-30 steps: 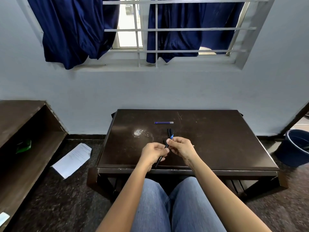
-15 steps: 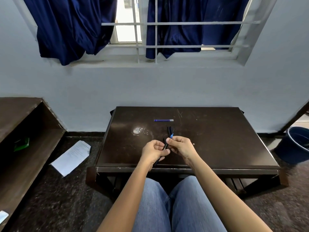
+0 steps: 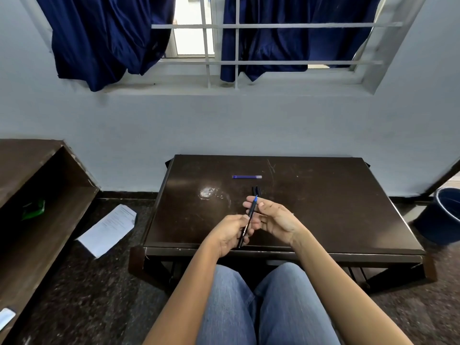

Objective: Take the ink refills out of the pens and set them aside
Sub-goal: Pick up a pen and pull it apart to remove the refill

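Note:
A black pen (image 3: 249, 218) with a blue tip pointing away from me is held over the near part of the dark table (image 3: 323, 207). My left hand (image 3: 230, 234) grips its lower barrel. My right hand (image 3: 272, 216) pinches its upper end near the blue tip, with the other fingers spread. Further back on the table lie blue ink refills (image 3: 246, 177), side by side. More black pens (image 3: 256, 190) lie just beyond my right hand's fingers, partly hidden by them.
A dark wooden shelf unit (image 3: 37, 195) stands at the left with a green item inside. White paper (image 3: 107, 230) lies on the floor beside the table. A blue bucket (image 3: 443, 217) sits at the right. My knees in jeans are under the table's near edge.
My right hand's fingers have spread out from a tighter curl. The pen now shows more of its length between my hands. The camera has tilted slightly down.

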